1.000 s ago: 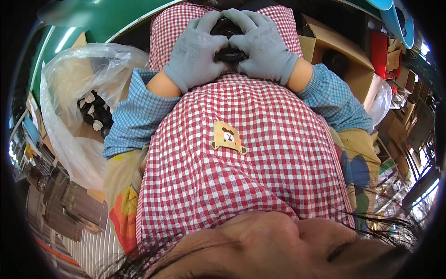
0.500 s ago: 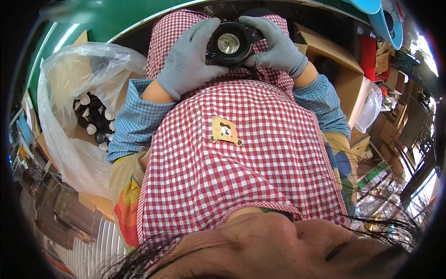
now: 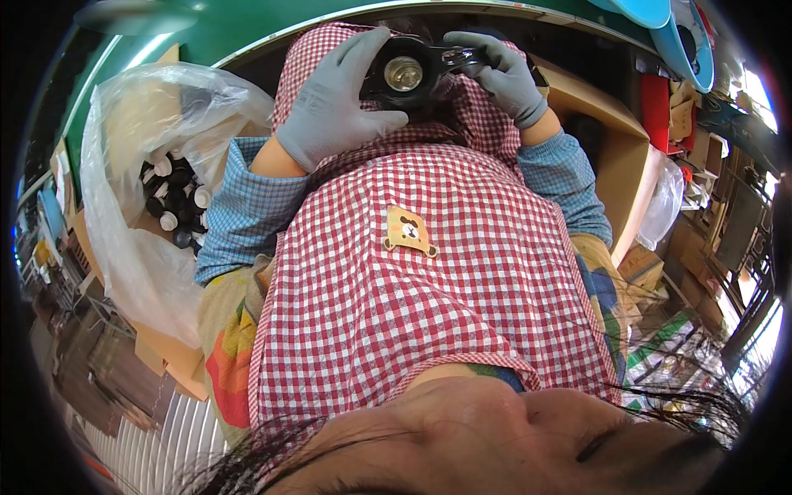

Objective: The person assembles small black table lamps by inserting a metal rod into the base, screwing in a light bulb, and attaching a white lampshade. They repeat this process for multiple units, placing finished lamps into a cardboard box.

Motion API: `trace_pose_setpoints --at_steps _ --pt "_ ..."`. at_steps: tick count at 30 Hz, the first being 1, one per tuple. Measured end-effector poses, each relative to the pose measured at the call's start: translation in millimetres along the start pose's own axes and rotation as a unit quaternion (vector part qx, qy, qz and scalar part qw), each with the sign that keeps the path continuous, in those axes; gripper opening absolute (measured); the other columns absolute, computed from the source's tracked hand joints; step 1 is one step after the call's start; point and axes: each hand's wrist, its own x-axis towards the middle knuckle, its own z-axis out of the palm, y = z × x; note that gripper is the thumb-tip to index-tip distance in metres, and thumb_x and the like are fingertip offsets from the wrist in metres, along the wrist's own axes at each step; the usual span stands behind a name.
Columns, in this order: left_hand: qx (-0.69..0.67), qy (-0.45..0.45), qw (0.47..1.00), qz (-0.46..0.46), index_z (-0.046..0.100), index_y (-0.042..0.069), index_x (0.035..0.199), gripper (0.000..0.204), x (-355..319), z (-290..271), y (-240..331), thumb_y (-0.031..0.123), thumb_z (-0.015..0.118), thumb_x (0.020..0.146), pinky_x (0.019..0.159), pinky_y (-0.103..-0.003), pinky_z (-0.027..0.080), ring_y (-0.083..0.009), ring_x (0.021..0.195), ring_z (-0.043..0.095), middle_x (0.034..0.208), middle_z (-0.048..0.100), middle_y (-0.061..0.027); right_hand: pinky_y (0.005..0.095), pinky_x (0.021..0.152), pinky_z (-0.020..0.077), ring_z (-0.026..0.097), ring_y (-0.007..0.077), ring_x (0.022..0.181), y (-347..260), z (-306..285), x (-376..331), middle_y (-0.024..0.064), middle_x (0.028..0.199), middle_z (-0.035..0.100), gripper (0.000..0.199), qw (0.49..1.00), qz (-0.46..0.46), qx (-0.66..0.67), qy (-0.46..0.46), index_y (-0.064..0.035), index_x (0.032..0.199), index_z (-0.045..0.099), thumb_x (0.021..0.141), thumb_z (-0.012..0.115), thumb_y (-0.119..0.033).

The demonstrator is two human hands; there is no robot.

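Above my lap is a black jug [image 3: 426, 81] with a round mouth, a shiny silvery inside and a glossy handle [image 3: 462, 58] sticking out to the right. It faces mouth up toward me. My gloved left hand [image 3: 334, 107] is closed on the jug's left side, thumb along the near edge and fingers up its far side. At the handle, the bent fingers of my gloved right hand [image 3: 507, 81] grip its right end. Part of the jug's lower body is hidden in shadow against the checked apron [image 3: 429, 305].
On my left stands a clear plastic bag [image 3: 111, 148] in a carton, with several black and white round parts [image 3: 177, 198] inside. A green table [image 3: 247, 25] lies ahead. To the right are an open cardboard box [image 3: 615, 157], a red box [image 3: 654, 111] and blue bins [image 3: 685, 41].
My right hand has moved from the jug's right side out onto the handle, its thumb now off the body. The left hand keeps its hold. The whole view has shifted slightly.
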Motion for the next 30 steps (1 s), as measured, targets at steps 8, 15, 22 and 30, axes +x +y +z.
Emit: trace_pose_setpoints --at_steps 8,15,22,30 --pt "0.160 -0.097 0.979 -0.078 0.050 0.008 0.146 0.069 40 10 22 0.023 0.074 0.083 0.093 -0.046 0.054 -0.0368 0.110 0.066 0.119 0.068 -0.0172 0.0410 0.099 0.0563 0.068 0.0332 0.113 -72 32 16 0.0208 0.124 0.066 0.085 0.948 -0.011 -0.306 -0.082 -0.0110 0.160 0.030 0.086 0.071 -0.001" --pt "-0.102 -0.031 0.961 -0.255 0.069 0.005 0.111 0.022 17 3 -60 0.012 0.063 0.091 0.080 -0.031 0.051 -0.0178 0.086 0.064 0.097 0.068 -0.0054 0.0371 0.111 0.0454 0.058 0.0288 0.131 -3 -33 -1 0.0178 0.145 0.057 0.059 0.955 -0.040 -0.256 0.147 -0.0036 0.147 0.053 0.099 0.068 -0.033" --pt "-0.254 0.046 0.950 -0.177 0.057 0.003 0.117 0.042 -22 52 -75 0.006 0.078 0.080 0.074 -0.028 0.049 -0.0116 0.081 0.056 0.093 0.057 -0.0022 0.0350 0.117 0.0399 0.049 0.0268 0.139 -31 -20 29 0.0146 0.153 0.049 0.052 0.994 0.034 0.095 0.050 -0.0061 0.156 0.044 0.107 0.053 -0.024" --pt "-0.032 -0.291 0.934 -0.207 0.057 0.000 0.133 0.063 -49 52 -62 0.042 0.074 0.088 0.104 -0.046 0.046 -0.0398 0.120 0.056 0.128 0.054 -0.0251 0.0332 0.119 0.0354 0.050 0.0228 0.138 37 -2 58 0.0134 0.153 0.052 0.055 0.974 0.088 0.123 -0.168 -0.0071 0.156 0.045 0.102 0.052 -0.013"
